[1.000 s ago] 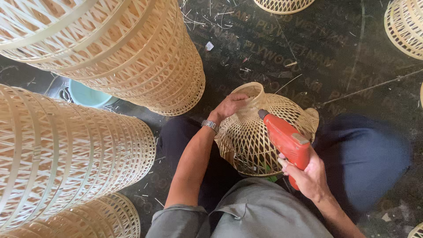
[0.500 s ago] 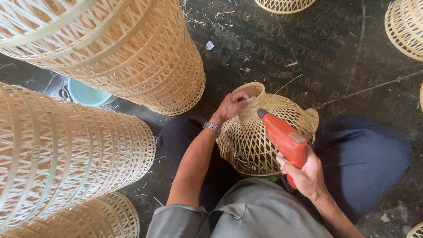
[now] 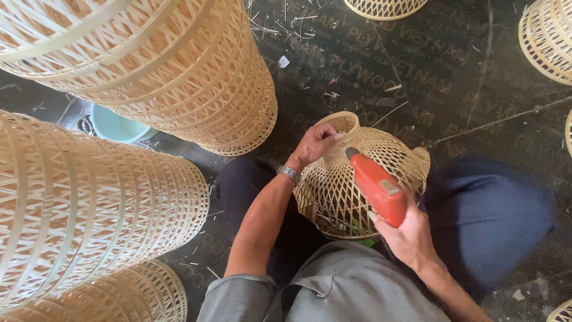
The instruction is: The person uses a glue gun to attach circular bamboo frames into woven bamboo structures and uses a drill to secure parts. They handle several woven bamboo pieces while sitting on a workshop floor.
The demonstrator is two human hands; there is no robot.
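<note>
Down on the dark plywood floor (image 3: 453,77), seated with knees apart, dark trousers on both sides. Between the knees, tipped on its side: a woven bamboo lampshade (image 3: 339,185), open lattice, its narrow collar pointing up and away.

Left hand (image 3: 314,144) resting on the collar end of the lampshade, fingers curled and pinched together against the rim strip; whether anything small sits between the fingertips, impossible to tell. Metal wristwatch (image 3: 289,173) on that wrist.

Right hand (image 3: 410,234) wrapped fully round the grip of an orange power drill (image 3: 374,186), fingers closed tight on it, nose of the drill aimed at the collar, just beside the left fingertips. Whether the tip touches the weave, not clear.

To the left, tall stacks of nested bamboo lampshades (image 3: 149,65) lying slanted, filling much of the view, with a pale blue plastic bowl (image 3: 116,126) half hidden between two of them. More woven shades at the top edge (image 3: 384,7) and far right (image 3: 548,39). Thin bamboo slivers (image 3: 286,21) scattered over the floor.
</note>
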